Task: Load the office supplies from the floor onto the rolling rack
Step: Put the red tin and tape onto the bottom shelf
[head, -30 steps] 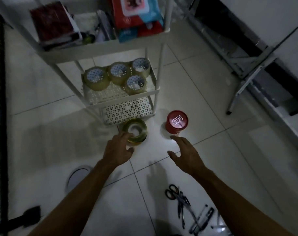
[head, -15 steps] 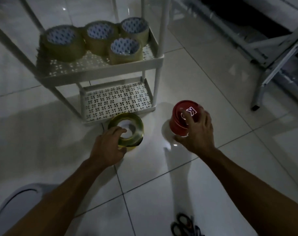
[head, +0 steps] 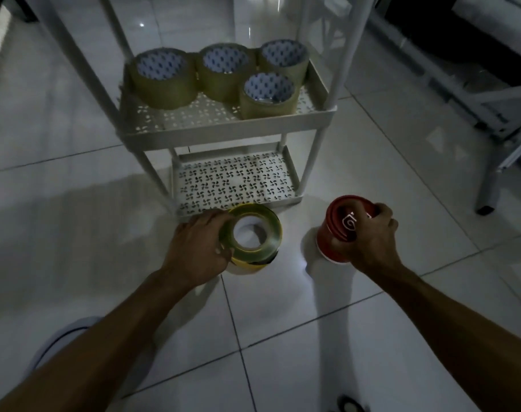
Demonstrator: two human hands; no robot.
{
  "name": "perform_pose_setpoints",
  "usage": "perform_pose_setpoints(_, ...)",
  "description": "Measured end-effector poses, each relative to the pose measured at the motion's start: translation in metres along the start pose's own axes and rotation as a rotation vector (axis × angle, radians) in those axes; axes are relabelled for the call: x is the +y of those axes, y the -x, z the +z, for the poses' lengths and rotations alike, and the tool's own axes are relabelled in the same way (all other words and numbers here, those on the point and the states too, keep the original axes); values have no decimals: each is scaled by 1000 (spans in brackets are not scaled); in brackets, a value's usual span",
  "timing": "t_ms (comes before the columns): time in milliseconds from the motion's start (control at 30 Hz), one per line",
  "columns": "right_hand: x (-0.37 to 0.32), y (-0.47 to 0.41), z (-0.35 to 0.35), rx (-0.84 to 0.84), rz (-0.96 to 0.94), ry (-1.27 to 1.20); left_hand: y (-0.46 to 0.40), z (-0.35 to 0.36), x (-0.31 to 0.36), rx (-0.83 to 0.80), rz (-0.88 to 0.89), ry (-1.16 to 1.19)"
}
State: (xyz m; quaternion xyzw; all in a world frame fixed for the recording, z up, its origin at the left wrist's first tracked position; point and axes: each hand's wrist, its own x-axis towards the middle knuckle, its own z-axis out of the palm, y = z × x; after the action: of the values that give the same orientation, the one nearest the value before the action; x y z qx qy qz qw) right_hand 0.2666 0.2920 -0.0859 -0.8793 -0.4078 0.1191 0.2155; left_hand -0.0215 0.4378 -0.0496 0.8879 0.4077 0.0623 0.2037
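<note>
Tilted now, red canister (head: 339, 233), right hand (head: 369, 242) gripping

You can read nothing whole: the red canister (head: 339, 230) bears white lettering on its lid, but your right hand (head: 369, 239) covers most of it, leaving only a curled stroke.

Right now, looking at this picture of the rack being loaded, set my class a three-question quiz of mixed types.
1. How many tape rolls sit on the middle shelf?
2. True or false: the bottom shelf holds a tape roll.
3. What does the right hand grip? A) scissors B) red container C) yellow tape roll

Key: 1. Four. 2. False; nothing visible lies on it. 3. B; the left hand grips the yellow tape roll.
</note>
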Motion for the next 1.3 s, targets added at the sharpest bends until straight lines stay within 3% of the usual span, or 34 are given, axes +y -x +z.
perform_pose_setpoints(233,-62,8,-2,13,-314,13,3,-23,-34,12,-118,4)
perform_pose_setpoints(433,-147,1,-15,-20,-386,64,35,-80,-51,-70,-87,76)
perform_pose_setpoints(533,-176,-19,-4,-74,-367,-37,35,-90,-72,-103,-130,64)
perform_pose_setpoints(667,-196,-48,41,-17,-447,-107,29,-73,-98,-53,-250,110)
perform_pose_setpoints(800,-214,-62,88,-33,-363,-160,18,-61,-104,-57,-288,104)
perform_pose_setpoints(1167,-244,-71,151,15,-689,-26,20,-56,-118,59,-315,62)
perform_pose_setpoints(1300,-241,-74,140,-161,-637,-167,26,-59,-123,30,-344,69)
